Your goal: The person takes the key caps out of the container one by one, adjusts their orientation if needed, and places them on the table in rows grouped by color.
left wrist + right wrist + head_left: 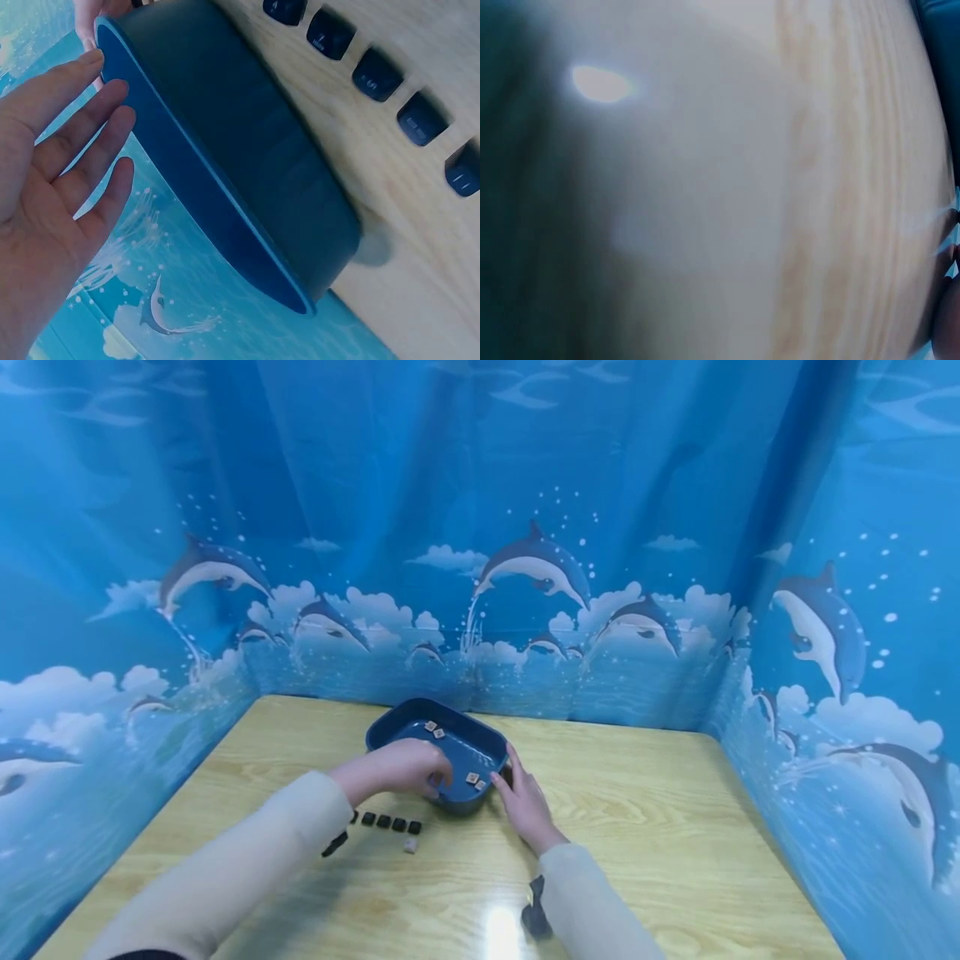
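Note:
A dark blue oblong tub (465, 748) stands on the wooden table, with several small light keycaps (472, 778) lying inside it. My right hand (528, 814) grips the tub's right end, thumb at the rim and fingers along the outer wall. My left hand (408, 766) reaches over the near left rim. In the left wrist view its fingers (82, 142) are loosely spread at the tub's opening, with nothing seen between them. Several black keycaps (384, 822) form a row in front of the tub, printed with pale characters. One light keycap (410, 845) lies just nearer than the row's right end.
Blue curtains (450, 460) printed with dolphins hang behind the table (637, 827) and along both sides. A dark wrist device (536, 910) sits below my right sleeve, another (335, 843) below the left. The right wrist view shows mostly blurred tabletop with glare.

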Action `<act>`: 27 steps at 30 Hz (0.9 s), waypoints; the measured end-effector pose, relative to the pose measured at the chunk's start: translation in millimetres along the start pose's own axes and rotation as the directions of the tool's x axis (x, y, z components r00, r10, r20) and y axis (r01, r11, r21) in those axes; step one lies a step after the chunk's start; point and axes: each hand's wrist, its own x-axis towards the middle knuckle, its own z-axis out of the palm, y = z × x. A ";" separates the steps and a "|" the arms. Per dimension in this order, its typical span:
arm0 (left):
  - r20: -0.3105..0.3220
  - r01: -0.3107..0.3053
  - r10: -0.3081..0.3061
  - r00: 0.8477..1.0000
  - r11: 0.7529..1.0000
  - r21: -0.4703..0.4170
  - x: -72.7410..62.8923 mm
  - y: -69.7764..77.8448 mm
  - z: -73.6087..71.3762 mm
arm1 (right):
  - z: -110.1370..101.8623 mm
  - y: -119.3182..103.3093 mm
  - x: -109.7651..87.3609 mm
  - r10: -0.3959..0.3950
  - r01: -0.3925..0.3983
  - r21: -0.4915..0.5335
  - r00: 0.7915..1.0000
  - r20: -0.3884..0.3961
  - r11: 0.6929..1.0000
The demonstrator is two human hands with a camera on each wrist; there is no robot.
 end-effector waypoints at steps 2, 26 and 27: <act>0.022 0.002 -0.002 1.000 1.000 -0.001 5.9 -1.1 -2.8 | 0.1 0.0 0.5 -0.004 0.004 -0.003 1.000 0.000 1.000; 0.195 0.144 -0.129 0.972 0.987 -0.065 77.2 -16.0 -3.4 | -1.3 -0.2 1.1 -0.036 0.036 -0.003 0.999 0.007 0.999; 0.207 0.145 -0.128 0.970 0.987 -0.067 79.8 -15.6 -2.2 | -1.5 -0.1 0.7 -0.038 0.038 -0.004 0.999 0.007 0.999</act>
